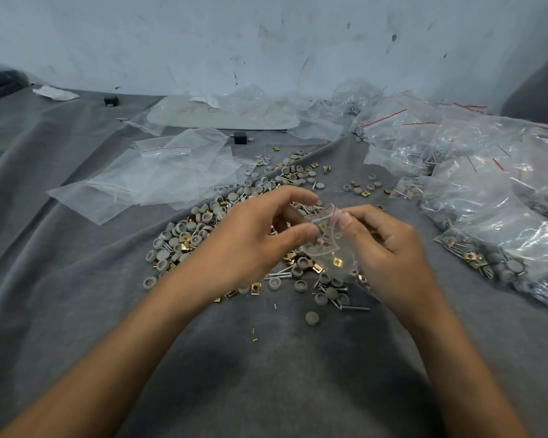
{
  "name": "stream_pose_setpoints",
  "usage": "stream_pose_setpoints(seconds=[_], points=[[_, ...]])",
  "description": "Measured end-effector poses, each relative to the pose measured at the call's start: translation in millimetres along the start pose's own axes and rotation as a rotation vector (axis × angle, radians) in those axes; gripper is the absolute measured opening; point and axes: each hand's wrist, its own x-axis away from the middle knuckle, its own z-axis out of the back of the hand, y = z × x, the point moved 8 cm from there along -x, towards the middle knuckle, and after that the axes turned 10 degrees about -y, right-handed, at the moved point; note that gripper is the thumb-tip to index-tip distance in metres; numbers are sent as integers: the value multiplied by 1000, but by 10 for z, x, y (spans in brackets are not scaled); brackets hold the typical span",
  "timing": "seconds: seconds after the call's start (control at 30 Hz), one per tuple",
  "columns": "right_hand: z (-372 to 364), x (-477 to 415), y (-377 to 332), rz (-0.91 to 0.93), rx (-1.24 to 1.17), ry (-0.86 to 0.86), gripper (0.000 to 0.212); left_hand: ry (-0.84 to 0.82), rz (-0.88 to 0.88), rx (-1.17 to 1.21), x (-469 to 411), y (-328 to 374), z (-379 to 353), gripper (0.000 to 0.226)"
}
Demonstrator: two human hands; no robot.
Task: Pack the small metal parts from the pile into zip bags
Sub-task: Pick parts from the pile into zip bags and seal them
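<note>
Left hand [257,238] and right hand [389,248] are working low over the grey cloth [266,374], both pinching the mouth of a small zip bag [326,248] with a few parts showing inside. It is hanging just above the pile [187,235]. Risk: thin film slipping from either pinch, the bag tipping, parts spilling back.

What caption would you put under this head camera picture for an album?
Packing hardware: left hand and right hand pinch a small zip bag above the pile of small parts.
</note>
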Motion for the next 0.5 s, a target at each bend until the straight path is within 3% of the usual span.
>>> stream_pose_setpoints(seconds=[0.17, 0.37, 0.5], points=[[57, 12, 30, -14, -32, 48, 17, 110, 86, -91, 10, -285, 261, 10], [90, 18, 19, -20, -43, 78, 18, -142, 171, -554, -13, -482, -104, 13], [99, 19, 26, -17, -48, 76, 18, -168, 129, -740, -34, -523, -247, 24]])
